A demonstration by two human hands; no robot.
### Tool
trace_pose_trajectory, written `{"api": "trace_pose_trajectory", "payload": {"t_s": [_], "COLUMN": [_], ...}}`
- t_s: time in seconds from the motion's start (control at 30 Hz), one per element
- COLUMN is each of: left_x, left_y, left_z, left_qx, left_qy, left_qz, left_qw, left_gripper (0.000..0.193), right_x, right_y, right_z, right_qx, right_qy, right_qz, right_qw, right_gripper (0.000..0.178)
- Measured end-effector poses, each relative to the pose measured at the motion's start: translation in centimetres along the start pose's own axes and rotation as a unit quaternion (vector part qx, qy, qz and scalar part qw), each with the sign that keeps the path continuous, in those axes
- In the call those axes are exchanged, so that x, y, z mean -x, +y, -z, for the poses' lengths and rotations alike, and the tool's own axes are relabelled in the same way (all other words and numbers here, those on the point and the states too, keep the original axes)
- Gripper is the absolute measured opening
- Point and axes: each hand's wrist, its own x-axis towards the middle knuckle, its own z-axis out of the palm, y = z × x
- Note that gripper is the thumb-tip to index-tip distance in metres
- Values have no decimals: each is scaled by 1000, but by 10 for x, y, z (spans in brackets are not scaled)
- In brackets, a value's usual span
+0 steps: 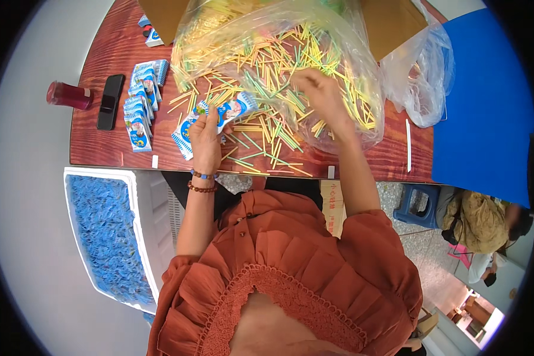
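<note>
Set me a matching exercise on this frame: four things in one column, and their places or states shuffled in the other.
Column one:
1. Black phone
2. White foam box
3. Left hand
4. Right hand

Column two:
A. Over the loose coloured sticks
B. Beside the near left part of the table, filled with blue contents
C. Gripping blue-and-white packaging
D. On the table, between a reddish container and overlapping packets

Right pairs: 1-D; 2-B; 3-C; 4-A.
</note>
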Motion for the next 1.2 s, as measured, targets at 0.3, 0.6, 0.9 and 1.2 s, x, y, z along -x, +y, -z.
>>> {"api": "trace_pose_trajectory", "payload": {"t_s": [0.3,0.6,0.9,1.2], "left_x": [0,1,3,6], "left_y": [-4,2,6,14], "left_z": [7,8,-2,-10], "left_qx": [10,54,56,51], "left_qy": [16,10,28,14], "left_qz": [3,-13,-29,-24], "left_qw": [1000,998,998,998], "left_gripper": [30,23,27,25], "right_x": [-33,-39,-62,-63], "right_y": [11,3,8,64], "right_z": [-6,-12,-17,24], "right_qx": [463,461,547,146], "right_qy": [58,27,-93,-23], "right_qz": [-114,-124,-151,-102], "right_qw": [877,878,818,984], "right_gripper": [61,50,47,45]}}
